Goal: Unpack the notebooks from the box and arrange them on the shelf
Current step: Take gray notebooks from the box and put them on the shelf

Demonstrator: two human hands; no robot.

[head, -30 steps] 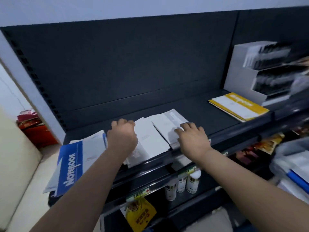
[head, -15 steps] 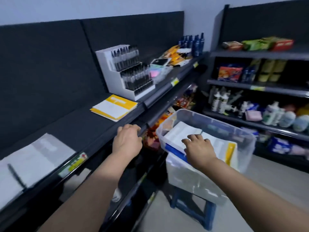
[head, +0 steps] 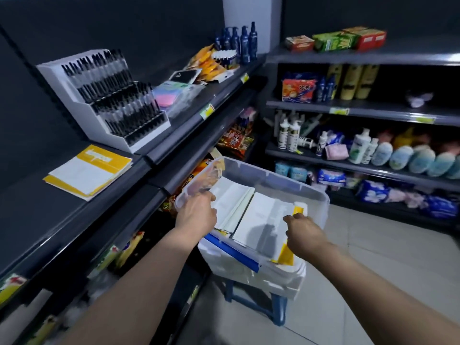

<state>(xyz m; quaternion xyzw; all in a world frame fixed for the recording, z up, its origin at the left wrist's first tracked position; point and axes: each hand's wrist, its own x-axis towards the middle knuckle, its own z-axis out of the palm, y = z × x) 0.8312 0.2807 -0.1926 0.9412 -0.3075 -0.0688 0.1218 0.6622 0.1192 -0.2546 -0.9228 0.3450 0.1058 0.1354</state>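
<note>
Clear plastic box point(head: 286, 181), notebooks point(head: 261, 215) inside. Left hand point(head: 196, 215), right hand point(head: 305, 232) at stack edges; grasp cannot be told. Step: picking up. Next: lift to shelf point(head: 44, 210).

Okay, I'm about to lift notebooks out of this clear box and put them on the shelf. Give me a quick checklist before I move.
1. Left hand on the left stack of notebooks: ok, the thumb lies on top.
2. Right hand gripping the right stack of notebooks: cannot tell. The fingertips curl at its edge and the underside is hidden.
3. Box seated on the blue stool: ok, though it overhangs the stool.
4. Bare space on the shelf beside the yellow notebooks: ok.
5. Way from box to shelf edge free: ok, nothing stands between them.
</note>
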